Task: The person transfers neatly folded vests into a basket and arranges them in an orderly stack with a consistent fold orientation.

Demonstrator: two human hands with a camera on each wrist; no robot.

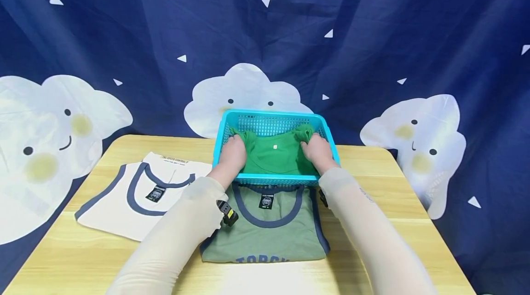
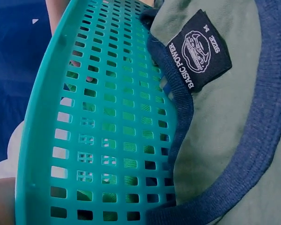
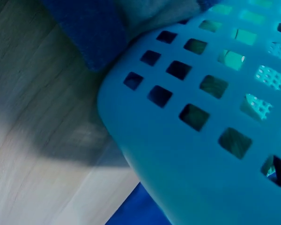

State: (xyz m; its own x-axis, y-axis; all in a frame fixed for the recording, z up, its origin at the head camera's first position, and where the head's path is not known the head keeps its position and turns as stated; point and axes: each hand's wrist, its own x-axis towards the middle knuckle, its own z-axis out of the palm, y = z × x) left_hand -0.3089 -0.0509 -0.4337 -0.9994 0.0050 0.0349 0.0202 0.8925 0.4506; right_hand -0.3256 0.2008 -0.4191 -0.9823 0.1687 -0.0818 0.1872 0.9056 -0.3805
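Observation:
A green shirt with a small white label at its neck lies inside a turquoise perforated basket. My left hand pinches the shirt's left end, reaching in over the basket's near left corner. At the opposite end, my right hand grips a bunched part of the same green cloth. Both wrist views show mostly the basket wall from outside, and the fingers' hold is hidden there. A folded grey-green tank top with navy trim lies just in front of the basket, its neckline against the basket wall.
A folded white tank top with navy trim lies to the left on the wooden table, partly behind my left sleeve. Behind the table hangs a dark blue curtain with cloud figures.

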